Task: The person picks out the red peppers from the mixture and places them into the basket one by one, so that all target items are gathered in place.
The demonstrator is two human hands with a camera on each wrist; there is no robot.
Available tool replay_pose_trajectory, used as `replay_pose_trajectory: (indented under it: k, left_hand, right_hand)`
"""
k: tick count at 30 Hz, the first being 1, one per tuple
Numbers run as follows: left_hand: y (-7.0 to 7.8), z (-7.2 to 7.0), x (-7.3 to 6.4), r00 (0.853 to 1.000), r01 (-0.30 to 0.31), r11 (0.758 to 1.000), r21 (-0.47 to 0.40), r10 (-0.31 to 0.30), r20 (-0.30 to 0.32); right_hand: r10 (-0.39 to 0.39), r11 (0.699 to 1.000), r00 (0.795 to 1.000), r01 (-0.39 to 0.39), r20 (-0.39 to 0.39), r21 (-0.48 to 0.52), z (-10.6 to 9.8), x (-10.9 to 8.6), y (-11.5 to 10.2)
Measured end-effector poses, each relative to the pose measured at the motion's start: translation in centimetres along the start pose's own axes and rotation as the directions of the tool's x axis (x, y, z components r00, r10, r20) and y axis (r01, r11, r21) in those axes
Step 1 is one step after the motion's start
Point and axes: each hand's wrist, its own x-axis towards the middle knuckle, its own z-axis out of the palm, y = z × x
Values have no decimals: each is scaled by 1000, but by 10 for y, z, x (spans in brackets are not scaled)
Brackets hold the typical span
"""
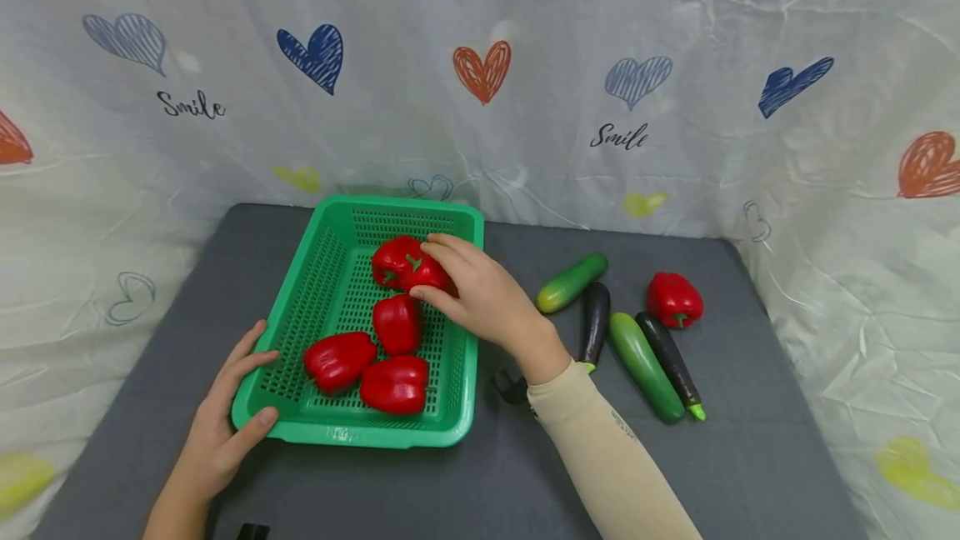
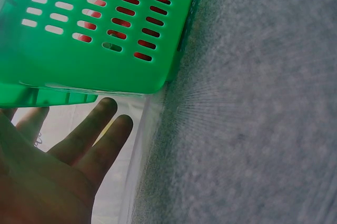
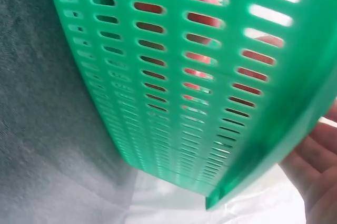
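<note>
Several red bell peppers lie in a green plastic basket [image 1: 288,298]. Inside it, my right hand [image 1: 487,294] holds one red bell pepper [image 1: 426,272] between the thumb and fingers, right beside another pepper [image 1: 386,261]. Nearer the front are a pepper [image 1: 397,325], one to its left [image 1: 340,362] and one at the front [image 1: 395,385]. My left hand [image 1: 221,432] touches the rim at the basket's front left corner, fingers spread and fairly straight. The left wrist view shows those fingers [image 2: 108,142] extended beside the rim. The basket wall hides the held pepper in the right wrist view.
Right of the basket lie two green cucumbers [image 1: 645,365], two dark eggplants [image 1: 596,323] and another red bell pepper [image 1: 675,300]. A small black object [image 1: 510,388] shows beside my right wrist. Behind the grey table [image 1: 420,490] hangs a white sheet printed with hearts.
</note>
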Motion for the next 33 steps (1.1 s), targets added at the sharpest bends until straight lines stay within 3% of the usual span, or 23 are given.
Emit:
replay_pose_trajectory:
  k: [12, 33]
  left_hand:
    - [0, 1, 2, 1000, -1, 1000, -4, 1, 2]
    - [1, 0, 1, 1000, -9, 1000, 0, 9, -4]
  right_hand:
    - [50, 998, 998, -51, 25, 43, 9, -9, 10]
    - [119, 993, 991, -119, 55, -8, 9, -21, 19]
